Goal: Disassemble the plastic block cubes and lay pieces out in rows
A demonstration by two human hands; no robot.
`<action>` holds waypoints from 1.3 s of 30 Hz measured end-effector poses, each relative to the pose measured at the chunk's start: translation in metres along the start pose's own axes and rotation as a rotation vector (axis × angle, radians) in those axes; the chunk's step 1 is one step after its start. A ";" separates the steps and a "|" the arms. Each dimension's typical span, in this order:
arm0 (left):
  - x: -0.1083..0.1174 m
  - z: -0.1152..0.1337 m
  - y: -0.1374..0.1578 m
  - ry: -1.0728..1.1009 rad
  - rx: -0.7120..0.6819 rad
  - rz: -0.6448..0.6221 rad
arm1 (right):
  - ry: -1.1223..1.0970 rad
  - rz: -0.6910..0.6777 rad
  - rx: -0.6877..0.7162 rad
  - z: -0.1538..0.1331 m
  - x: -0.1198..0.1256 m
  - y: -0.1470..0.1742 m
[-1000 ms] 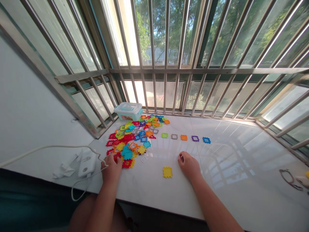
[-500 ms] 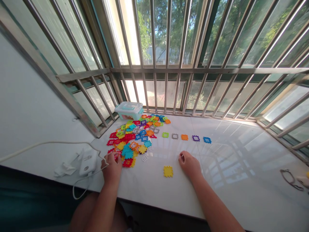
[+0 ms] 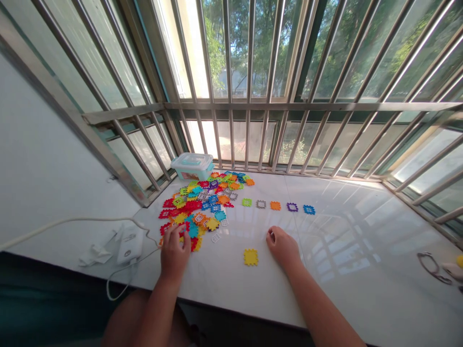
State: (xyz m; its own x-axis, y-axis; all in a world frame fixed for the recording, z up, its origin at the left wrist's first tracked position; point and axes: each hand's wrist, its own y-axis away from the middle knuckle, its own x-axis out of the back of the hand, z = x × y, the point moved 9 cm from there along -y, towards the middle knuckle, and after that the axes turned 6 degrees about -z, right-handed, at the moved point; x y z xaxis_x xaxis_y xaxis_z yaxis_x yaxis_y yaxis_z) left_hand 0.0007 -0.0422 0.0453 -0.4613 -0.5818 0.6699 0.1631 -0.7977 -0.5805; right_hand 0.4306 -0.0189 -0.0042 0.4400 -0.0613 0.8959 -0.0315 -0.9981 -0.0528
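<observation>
the glossy white stone windowsill (image 3: 347,250) fills the lower view, boxed in on 3 sides by a grille of steel window bars (image 3: 249,106) with green trees behind the glass; a plain white wall stands on the left.

on the sill's far left lies a spread heap of colourful toothed plastic building tiles (image 3: 202,202), red, blue, yellow, green, orange and grey, too many and too overlapped to count. behind the heap, against the bars, stands 1 pale teal plastic storage box with a white lid (image 3: 192,166). to the right of the heap runs a row of 5 single tiles (image 3: 275,206), well spaced: green, grey, orange, purple, blue.

the left hand (image 3: 175,250) rests palm down at the near edge of the heap, its fingers (image 3: 181,233) a little spread and lying on red and blue tiles; whether any tile is pinched beneath them cannot be told. the right hand (image 3: 284,246) sits on the bare sill in a loose fist, fingers curled together, nothing seen in it. between the 2 hands, just beside the right one, lies 1 yellow square toothed tile (image 3: 251,257), touched by neither.

left of the left hand sits 1 white plastic power adapter (image 3: 129,244) with 1 white cord (image 3: 72,220) running off to the left, and a bit of crumpled white paper (image 3: 94,254) beside it. at the far right edge lies 1 pair of thin-framed glasses (image 3: 432,267).
</observation>
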 end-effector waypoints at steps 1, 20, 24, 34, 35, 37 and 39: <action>-0.006 0.014 0.002 0.029 -0.044 -0.026 | 0.000 0.001 0.000 0.000 0.000 0.000; -0.171 0.155 -0.013 0.040 -0.284 -0.526 | -0.002 0.011 -0.001 0.000 0.001 0.000; -0.183 0.159 -0.014 -0.070 -0.311 -0.545 | -0.003 0.009 -0.003 0.001 0.000 -0.001; -0.177 0.164 -0.014 -0.072 -0.330 -0.511 | 0.001 0.018 0.003 0.000 -0.001 -0.001; -0.176 0.165 -0.014 -0.058 -0.330 -0.509 | 0.000 0.019 0.003 0.000 0.000 -0.001; -0.177 0.164 -0.014 -0.029 -0.315 -0.508 | 0.001 0.019 -0.004 0.001 0.000 -0.001; -0.179 0.162 -0.015 0.002 -0.300 -0.504 | -0.003 0.020 -0.001 0.001 0.001 0.000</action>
State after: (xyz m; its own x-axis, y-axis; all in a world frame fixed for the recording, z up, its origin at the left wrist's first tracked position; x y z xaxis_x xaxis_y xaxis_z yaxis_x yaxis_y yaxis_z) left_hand 0.2225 0.0482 0.0088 -0.4197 -0.1419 0.8965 -0.3307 -0.8959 -0.2966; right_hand 0.4317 -0.0195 -0.0031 0.4421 -0.0815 0.8933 -0.0417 -0.9967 -0.0703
